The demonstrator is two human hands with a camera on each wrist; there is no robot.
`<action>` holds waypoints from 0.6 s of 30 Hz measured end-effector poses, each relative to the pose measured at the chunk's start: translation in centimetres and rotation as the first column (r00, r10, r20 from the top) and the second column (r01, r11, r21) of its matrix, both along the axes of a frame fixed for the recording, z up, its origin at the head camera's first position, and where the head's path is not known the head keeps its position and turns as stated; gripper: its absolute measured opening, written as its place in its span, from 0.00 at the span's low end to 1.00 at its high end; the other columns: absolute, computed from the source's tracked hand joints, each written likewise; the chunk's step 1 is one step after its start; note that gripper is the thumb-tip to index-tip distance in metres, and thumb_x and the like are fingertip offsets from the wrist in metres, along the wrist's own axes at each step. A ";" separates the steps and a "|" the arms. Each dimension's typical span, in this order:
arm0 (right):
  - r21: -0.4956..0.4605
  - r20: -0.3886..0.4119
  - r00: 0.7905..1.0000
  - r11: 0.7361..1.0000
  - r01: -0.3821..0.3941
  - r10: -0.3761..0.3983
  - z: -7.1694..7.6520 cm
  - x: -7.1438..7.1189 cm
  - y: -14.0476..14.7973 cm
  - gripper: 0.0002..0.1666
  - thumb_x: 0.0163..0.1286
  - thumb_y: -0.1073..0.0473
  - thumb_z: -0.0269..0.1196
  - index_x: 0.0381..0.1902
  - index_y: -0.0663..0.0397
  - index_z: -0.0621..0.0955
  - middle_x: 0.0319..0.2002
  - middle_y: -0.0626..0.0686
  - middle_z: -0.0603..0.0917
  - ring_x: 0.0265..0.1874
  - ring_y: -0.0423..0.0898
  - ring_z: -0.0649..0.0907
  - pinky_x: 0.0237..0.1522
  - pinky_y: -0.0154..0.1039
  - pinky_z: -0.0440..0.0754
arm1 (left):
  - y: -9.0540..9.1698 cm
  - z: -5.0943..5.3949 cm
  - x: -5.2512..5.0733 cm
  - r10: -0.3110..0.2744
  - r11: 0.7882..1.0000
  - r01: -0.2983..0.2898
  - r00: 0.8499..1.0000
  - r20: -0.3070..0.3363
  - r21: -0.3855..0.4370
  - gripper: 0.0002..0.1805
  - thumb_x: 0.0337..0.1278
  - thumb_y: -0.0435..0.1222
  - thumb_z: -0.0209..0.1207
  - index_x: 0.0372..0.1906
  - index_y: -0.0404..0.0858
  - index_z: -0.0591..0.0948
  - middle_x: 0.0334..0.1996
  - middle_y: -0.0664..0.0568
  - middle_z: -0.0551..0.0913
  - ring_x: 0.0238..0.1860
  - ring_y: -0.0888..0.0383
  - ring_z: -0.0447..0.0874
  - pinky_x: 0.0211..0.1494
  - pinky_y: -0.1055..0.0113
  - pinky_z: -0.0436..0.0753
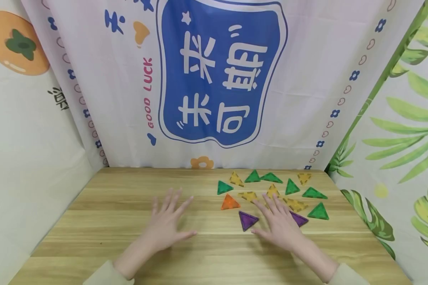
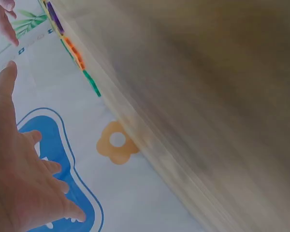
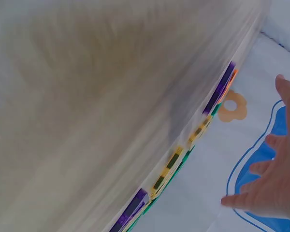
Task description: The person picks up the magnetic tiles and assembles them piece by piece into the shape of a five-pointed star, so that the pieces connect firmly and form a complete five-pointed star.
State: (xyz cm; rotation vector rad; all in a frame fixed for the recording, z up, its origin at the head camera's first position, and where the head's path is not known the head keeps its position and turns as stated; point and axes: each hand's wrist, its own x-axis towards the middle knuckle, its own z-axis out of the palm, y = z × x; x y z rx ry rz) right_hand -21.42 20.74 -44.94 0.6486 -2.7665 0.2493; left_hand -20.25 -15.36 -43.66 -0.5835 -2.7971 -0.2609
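Note:
My left hand (image 1: 165,226) is spread with straight fingers over the left-centre of the wooden table, holding nothing. My right hand (image 1: 281,226), also spread and holding nothing, is above the near side of a scatter of triangular plastic tiles. A purple triangle tile (image 1: 248,221) lies just left of its thumb, and another purple tile (image 1: 299,219) is partly hidden behind it. An orange tile (image 1: 230,202), green tiles (image 1: 319,211) and yellow tiles (image 1: 236,179) lie farther back. In the right wrist view, the hand (image 3: 275,179) appears raised off the tabletop; the left wrist view shows the left hand (image 2: 29,179) likewise.
The wooden table (image 1: 103,213) reaches back to a white printed curtain (image 1: 128,150) with a blue panel. Patterned cloths hang on both sides, a leafy one (image 1: 406,158) at the right and one with an orange fruit (image 1: 18,43) at the left.

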 end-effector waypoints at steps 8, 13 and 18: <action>-0.022 0.111 0.985 0.991 -0.128 0.130 -0.6 -2.4 -0.1 0.51 0.57 0.30 0.62 0.73 0.38 0.58 0.73 0.55 0.55 0.68 0.61 0.61 0.57 0.65 0.69 | 2.6 -0.8 -3.3 -0.111 0.993 0.115 0.988 0.109 -0.027 0.52 0.44 0.68 0.58 0.74 0.51 0.55 0.75 0.46 0.40 0.74 0.43 0.33 0.67 0.32 0.37; -0.048 0.171 0.959 0.974 -0.221 0.226 -1.2 -3.9 0.3 0.48 0.57 0.33 0.63 0.71 0.46 0.63 0.69 0.59 0.64 0.63 0.60 0.69 0.59 0.59 0.70 | 4.1 -1.2 -5.8 -0.180 0.979 0.190 0.977 0.115 -0.075 0.52 0.46 0.65 0.59 0.75 0.52 0.51 0.75 0.48 0.44 0.75 0.45 0.36 0.70 0.36 0.39; -0.037 0.264 0.922 0.959 -0.282 0.282 -1.7 -5.6 0.8 0.43 0.60 0.37 0.62 0.69 0.48 0.66 0.66 0.56 0.68 0.64 0.55 0.69 0.62 0.53 0.69 | 5.4 -1.1 -8.2 -0.284 0.954 0.294 0.948 0.144 -0.053 0.54 0.46 0.58 0.65 0.75 0.48 0.51 0.75 0.47 0.45 0.75 0.46 0.36 0.71 0.41 0.40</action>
